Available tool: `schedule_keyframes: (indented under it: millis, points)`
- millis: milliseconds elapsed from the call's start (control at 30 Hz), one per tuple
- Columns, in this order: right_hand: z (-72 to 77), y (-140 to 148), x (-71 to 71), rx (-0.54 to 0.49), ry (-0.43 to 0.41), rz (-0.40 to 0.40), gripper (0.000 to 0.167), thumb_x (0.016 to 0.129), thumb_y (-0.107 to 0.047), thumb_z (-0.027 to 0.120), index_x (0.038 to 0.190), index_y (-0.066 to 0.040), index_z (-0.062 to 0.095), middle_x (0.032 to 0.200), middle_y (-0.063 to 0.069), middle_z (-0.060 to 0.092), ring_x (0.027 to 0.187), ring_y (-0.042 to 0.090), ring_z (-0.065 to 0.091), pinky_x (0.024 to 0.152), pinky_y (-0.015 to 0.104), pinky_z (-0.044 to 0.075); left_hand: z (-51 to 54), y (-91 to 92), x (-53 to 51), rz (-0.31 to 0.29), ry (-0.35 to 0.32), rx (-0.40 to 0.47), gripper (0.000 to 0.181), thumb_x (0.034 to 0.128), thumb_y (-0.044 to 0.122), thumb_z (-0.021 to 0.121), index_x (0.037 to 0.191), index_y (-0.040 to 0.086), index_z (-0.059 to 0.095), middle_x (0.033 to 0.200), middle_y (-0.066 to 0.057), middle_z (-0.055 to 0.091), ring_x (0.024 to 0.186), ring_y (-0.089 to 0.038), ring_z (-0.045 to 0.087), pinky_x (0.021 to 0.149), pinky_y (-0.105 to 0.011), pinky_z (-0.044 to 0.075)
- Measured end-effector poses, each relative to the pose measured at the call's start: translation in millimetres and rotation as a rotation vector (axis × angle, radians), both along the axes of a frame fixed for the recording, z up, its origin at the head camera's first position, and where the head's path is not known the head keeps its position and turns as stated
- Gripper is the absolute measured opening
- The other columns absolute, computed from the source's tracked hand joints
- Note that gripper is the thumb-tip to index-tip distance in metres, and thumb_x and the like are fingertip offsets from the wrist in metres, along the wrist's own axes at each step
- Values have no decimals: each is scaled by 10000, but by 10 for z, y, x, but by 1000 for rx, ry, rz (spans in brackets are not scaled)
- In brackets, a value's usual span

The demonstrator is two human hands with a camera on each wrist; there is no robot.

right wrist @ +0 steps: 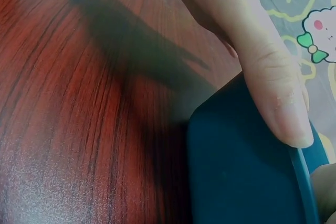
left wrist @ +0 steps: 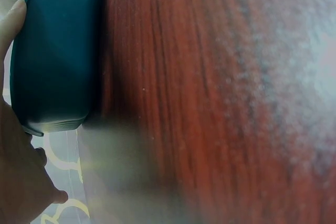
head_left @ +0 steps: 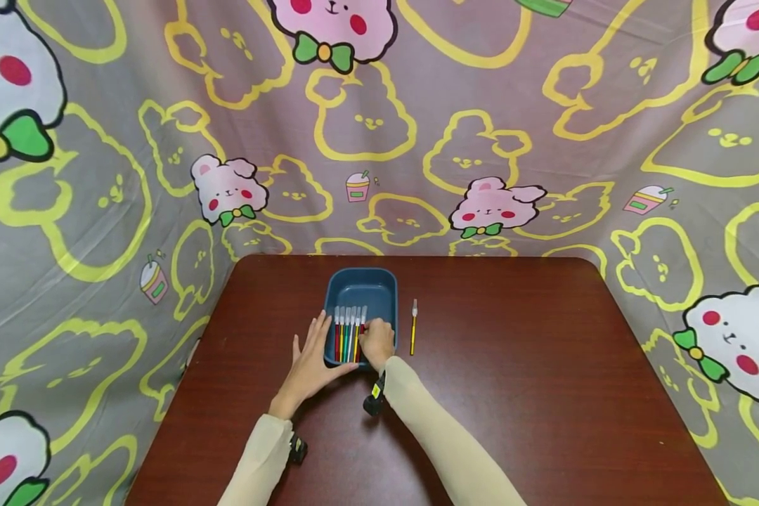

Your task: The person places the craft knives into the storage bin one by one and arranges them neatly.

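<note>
A blue tray [head_left: 360, 273] stands on the table with a row of several slim, pen-like tools [head_left: 346, 337] inside, coloured handles below pale, clear-looking tips. My left hand [head_left: 306, 369] spreads its fingers along the tray's left side, thumb on the front rim; the tray's outer wall [left wrist: 58, 51] fills part of the left wrist view. Inside the tray, my right hand [head_left: 378, 343] has curled fingers at a red-handled tool [head_left: 363, 320] at the row's right end, seeming to hold it; the fingertips are partly hidden. My left thumb [right wrist: 291, 119] presses the rim in the right wrist view.
One yellow-handled tool [head_left: 413, 334] lies on the table just right of the tray. The dark red-brown wooden table [head_left: 512, 393] extends to both sides. A cartoon-printed cloth [head_left: 405, 140] hangs behind and at both sides.
</note>
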State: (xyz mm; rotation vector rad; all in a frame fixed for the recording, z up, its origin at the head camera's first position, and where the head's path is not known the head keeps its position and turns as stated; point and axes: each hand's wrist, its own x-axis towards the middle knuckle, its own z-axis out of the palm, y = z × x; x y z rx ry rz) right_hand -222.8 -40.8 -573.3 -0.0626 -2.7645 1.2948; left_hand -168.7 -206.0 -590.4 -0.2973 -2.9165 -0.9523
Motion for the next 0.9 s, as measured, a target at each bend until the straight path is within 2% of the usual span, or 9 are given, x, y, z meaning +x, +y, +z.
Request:
schedule_keyframes:
  millis: [233,467,633,900]
  points:
    - [3,-7,1,-1,-8,25,76,870,40,804,946,39,813,875,171,774,849,351,757,733,491,614,14,-11,16,-1,24,35,1192,831,564,858,1677,20,219,1766,-146,133,1600,-444,143,1180,-788,27]
    - [36,0,30,-5,4,16,74,859,57,801,930,42,816,861,173,773,838,357,757,714,493,609,-3,-9,18,-7,-5,19,1190,849,595,828,1689,44,189,1776,-117,96,1616,-405,100,1194,-769,5]
    - [29,-5,31,-31,-3,13,101,882,61,775,976,62,812,896,188,778,845,346,759,717,483,616,13,-6,26,-6,10,35,1189,834,578,846,1681,33,214,1767,-145,130,1603,-441,132,1183,-784,14]
    - [73,2,29,-58,64,-22,102,884,54,782,982,61,808,884,158,779,876,364,753,785,489,607,15,-9,16,-8,-1,24,1189,843,590,837,1684,37,205,1774,-115,112,1609,-428,115,1184,-782,10]
